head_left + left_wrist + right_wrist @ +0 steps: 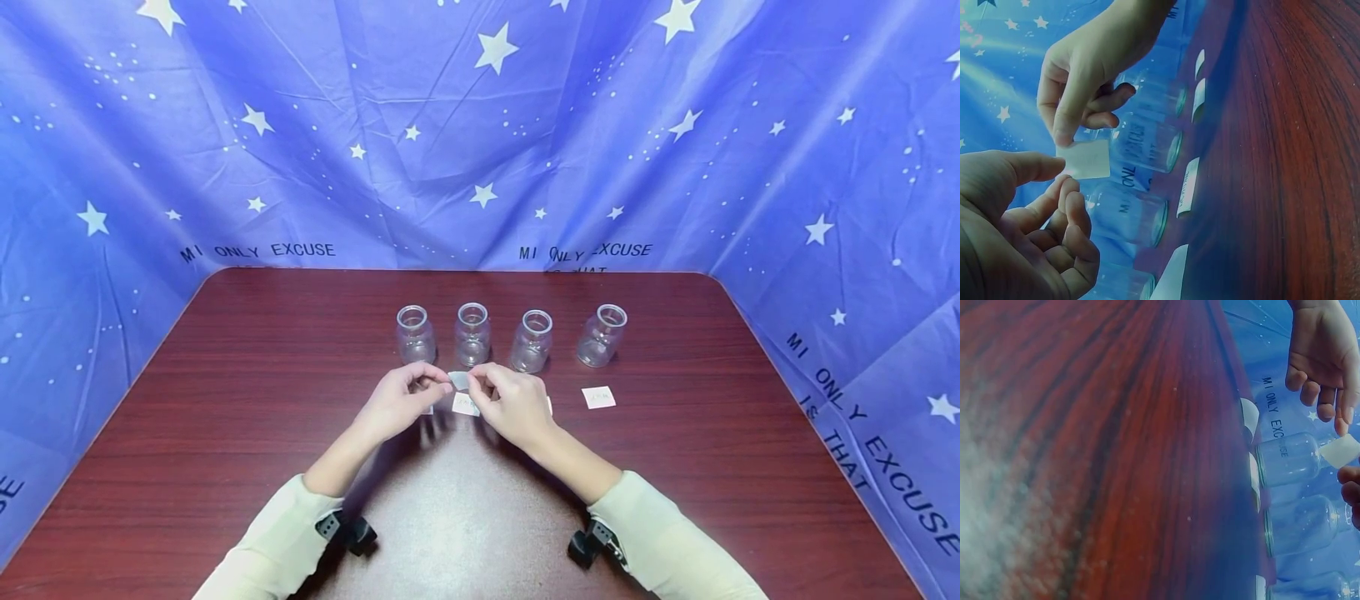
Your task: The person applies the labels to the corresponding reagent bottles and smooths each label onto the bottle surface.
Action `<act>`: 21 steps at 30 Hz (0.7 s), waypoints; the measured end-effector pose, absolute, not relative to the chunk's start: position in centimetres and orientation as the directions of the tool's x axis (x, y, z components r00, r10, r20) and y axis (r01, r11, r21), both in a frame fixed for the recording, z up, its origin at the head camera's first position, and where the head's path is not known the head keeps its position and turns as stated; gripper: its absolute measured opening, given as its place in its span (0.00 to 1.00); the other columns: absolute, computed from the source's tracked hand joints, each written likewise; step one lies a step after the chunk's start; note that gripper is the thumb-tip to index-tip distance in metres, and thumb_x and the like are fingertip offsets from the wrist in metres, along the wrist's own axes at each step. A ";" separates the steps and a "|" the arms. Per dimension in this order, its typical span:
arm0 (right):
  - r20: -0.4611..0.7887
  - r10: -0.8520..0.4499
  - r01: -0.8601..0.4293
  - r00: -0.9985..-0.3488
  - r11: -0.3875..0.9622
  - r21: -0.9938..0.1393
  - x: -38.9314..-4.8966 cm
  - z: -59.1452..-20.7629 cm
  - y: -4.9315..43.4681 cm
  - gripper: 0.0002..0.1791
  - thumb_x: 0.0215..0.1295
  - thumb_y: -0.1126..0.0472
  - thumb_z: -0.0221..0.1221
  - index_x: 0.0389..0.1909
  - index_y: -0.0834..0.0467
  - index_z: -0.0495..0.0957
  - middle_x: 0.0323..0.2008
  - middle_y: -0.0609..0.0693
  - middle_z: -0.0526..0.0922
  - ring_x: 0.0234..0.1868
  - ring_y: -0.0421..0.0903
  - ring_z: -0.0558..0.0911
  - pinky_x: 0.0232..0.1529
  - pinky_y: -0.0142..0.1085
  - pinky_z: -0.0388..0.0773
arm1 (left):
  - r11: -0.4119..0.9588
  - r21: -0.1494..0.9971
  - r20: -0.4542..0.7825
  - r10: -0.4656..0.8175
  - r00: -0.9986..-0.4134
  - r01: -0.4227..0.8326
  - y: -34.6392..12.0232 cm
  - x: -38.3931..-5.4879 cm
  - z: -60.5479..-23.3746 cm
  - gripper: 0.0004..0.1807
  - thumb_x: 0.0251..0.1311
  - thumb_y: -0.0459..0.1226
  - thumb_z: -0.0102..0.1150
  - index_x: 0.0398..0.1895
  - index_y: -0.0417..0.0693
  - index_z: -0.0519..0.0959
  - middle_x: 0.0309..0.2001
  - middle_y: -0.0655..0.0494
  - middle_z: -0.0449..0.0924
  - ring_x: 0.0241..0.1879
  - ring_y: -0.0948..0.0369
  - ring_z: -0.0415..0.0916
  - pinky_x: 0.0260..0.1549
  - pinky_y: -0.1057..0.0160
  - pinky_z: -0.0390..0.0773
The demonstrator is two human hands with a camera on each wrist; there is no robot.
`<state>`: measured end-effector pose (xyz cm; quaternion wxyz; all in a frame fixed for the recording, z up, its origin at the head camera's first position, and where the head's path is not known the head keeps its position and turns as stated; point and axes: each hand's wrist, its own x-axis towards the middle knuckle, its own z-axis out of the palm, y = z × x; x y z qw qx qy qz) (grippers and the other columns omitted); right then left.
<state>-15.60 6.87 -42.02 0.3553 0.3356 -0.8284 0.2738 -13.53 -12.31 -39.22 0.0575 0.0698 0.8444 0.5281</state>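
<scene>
A small whitish square of paper is held up between the two hands, in front of the glass jars. My left hand pinches one corner between thumb and forefinger, the other fingers curling loosely below. From the other side, my right hand grips the opposite corner with its fingertips. The paper looks plain and slightly see-through. Under the hands in the head view lies a white label with writing on it. Two more labels are partly hidden by the hands.
Several open clear glass jars stand in a row behind the hands, from the leftmost jar to the rightmost jar. Another written label lies in front of the right one. A starry blue cloth hangs around the dark red wooden table.
</scene>
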 end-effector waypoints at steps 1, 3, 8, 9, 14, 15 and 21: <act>0.777 -0.367 -0.758 -0.512 0.618 -0.208 -15.6 -42.1 6.9 0.02 0.53 0.63 0.60 0.28 0.55 0.80 0.15 0.41 0.75 0.14 0.33 0.71 0.16 0.21 0.65 | 0.430 0.901 -0.021 0.172 -0.985 0.056 -12.3 -13.5 -39.2 0.08 0.58 0.36 0.60 0.38 0.42 0.80 0.29 0.50 0.79 0.25 0.65 0.70 0.27 0.69 0.72; 0.785 -0.378 -0.772 -0.491 0.606 -0.191 -15.5 -42.2 6.8 0.02 0.53 0.63 0.59 0.28 0.55 0.80 0.15 0.40 0.76 0.15 0.33 0.71 0.16 0.22 0.65 | 0.427 0.903 -0.018 0.156 -0.988 0.051 -12.3 -13.6 -39.3 0.08 0.58 0.38 0.59 0.38 0.43 0.80 0.28 0.50 0.78 0.26 0.65 0.70 0.27 0.69 0.71; 0.803 -0.425 -0.812 -0.418 0.571 -0.120 -15.5 -42.3 6.7 0.03 0.55 0.61 0.58 0.28 0.53 0.80 0.17 0.39 0.78 0.16 0.32 0.72 0.17 0.23 0.67 | 0.402 0.915 -0.020 0.132 -0.991 0.035 -12.4 -13.7 -39.7 0.11 0.60 0.42 0.58 0.39 0.44 0.81 0.28 0.48 0.77 0.25 0.64 0.70 0.27 0.69 0.70; 0.805 -0.436 -0.817 -0.402 0.567 -0.101 -15.4 -42.2 6.7 0.03 0.56 0.61 0.58 0.28 0.52 0.80 0.18 0.39 0.78 0.16 0.32 0.71 0.17 0.24 0.67 | 0.391 0.920 -0.019 0.131 -0.991 0.034 -12.4 -13.7 -39.7 0.11 0.61 0.42 0.58 0.39 0.44 0.81 0.27 0.48 0.77 0.24 0.63 0.71 0.26 0.69 0.70; 0.807 -0.482 -0.829 -0.340 0.558 -0.016 -15.3 -42.1 6.6 0.05 0.57 0.59 0.57 0.28 0.53 0.81 0.19 0.41 0.81 0.14 0.33 0.69 0.16 0.26 0.67 | 0.357 0.934 -0.022 0.119 -0.993 0.022 -12.3 -13.8 -39.5 0.12 0.60 0.42 0.59 0.37 0.42 0.81 0.22 0.55 0.75 0.23 0.61 0.73 0.23 0.69 0.70; 0.808 -0.489 -0.830 -0.330 0.557 -0.002 -15.3 -42.1 6.6 0.05 0.57 0.59 0.57 0.28 0.53 0.81 0.19 0.41 0.80 0.14 0.34 0.69 0.16 0.26 0.67 | 0.354 0.935 -0.022 0.115 -0.993 0.021 -12.3 -13.8 -39.5 0.11 0.60 0.41 0.59 0.37 0.42 0.81 0.22 0.57 0.75 0.23 0.61 0.73 0.23 0.69 0.70; 0.806 -0.507 -0.832 -0.306 0.554 0.033 -15.1 -42.0 6.6 0.04 0.57 0.58 0.58 0.28 0.52 0.81 0.18 0.40 0.79 0.13 0.34 0.69 0.16 0.26 0.68 | 0.346 0.938 -0.005 0.104 -0.995 0.032 -12.1 -13.7 -39.3 0.08 0.59 0.37 0.57 0.36 0.40 0.81 0.25 0.47 0.78 0.22 0.63 0.73 0.23 0.70 0.70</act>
